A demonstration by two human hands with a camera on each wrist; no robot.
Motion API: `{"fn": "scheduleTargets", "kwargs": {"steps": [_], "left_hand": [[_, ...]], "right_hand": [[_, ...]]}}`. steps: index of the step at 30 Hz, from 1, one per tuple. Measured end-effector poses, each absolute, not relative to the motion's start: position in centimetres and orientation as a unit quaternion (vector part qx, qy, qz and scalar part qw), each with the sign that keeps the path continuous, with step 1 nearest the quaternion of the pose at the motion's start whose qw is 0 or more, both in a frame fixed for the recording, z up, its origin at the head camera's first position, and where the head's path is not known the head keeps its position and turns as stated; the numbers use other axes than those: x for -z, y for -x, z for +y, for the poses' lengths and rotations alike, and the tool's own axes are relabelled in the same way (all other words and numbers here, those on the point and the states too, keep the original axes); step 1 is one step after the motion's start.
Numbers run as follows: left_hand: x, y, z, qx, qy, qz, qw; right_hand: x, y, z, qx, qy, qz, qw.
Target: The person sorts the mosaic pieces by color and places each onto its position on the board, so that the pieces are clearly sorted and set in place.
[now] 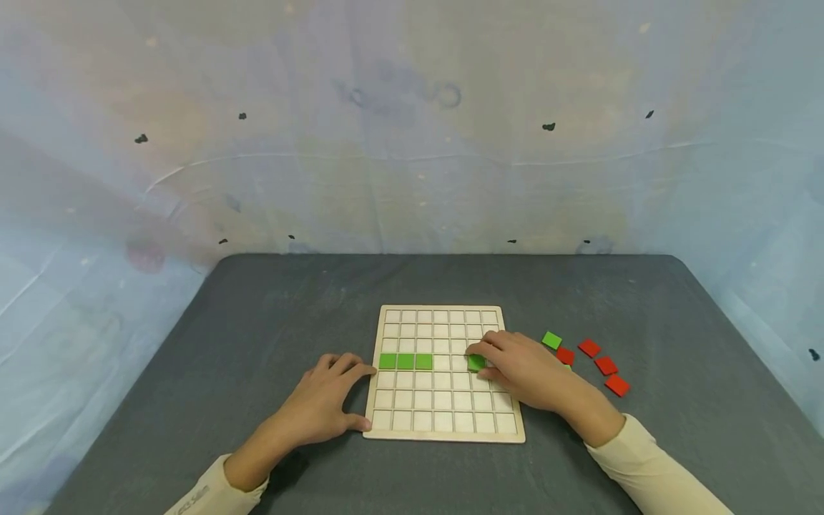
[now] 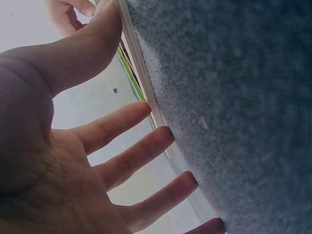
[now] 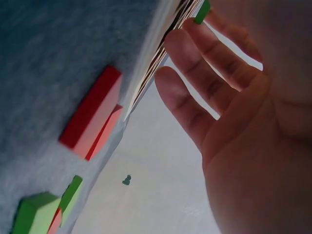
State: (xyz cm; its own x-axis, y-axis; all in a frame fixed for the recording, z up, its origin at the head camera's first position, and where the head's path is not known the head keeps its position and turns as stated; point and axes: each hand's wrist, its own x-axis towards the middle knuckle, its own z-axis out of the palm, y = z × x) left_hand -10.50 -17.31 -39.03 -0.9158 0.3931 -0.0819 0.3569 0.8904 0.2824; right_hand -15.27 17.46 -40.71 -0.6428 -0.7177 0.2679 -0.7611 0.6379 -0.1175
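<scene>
A pale wooden grid board (image 1: 443, 435) lies on the dark table. Three green square tiles (image 1: 405, 361) sit side by side in one row, from the left edge inward. My right hand (image 1: 531, 372) is over the board's right half and pinches another green tile (image 1: 476, 363) in that row, right of the three. In the right wrist view, this tile (image 3: 202, 12) shows at the fingertips. My left hand (image 1: 322, 400) touches the board's left side with spread fingers; thumb and fingertips rest along the edge in the left wrist view, where the board's edge (image 2: 139, 58) shows.
Right of the board lie several loose red tiles (image 1: 606, 365) and a green tile (image 1: 551, 340). Another green one is mostly hidden by the right wrist. Behind the grey table (image 1: 290, 300) hangs a pale patterned sheet (image 1: 412, 179).
</scene>
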Motion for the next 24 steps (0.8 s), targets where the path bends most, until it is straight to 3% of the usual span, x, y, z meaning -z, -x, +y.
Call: {"fn": "scheduleTargets", "kwargs": {"steps": [24], "left_hand": [[39.0,10.5,-17.3,-0.136,-0.192,0.969,0.071]], "right_hand": [[41.1,14.7,13.6,-0.110,-0.378,-0.915,0.093]]}}
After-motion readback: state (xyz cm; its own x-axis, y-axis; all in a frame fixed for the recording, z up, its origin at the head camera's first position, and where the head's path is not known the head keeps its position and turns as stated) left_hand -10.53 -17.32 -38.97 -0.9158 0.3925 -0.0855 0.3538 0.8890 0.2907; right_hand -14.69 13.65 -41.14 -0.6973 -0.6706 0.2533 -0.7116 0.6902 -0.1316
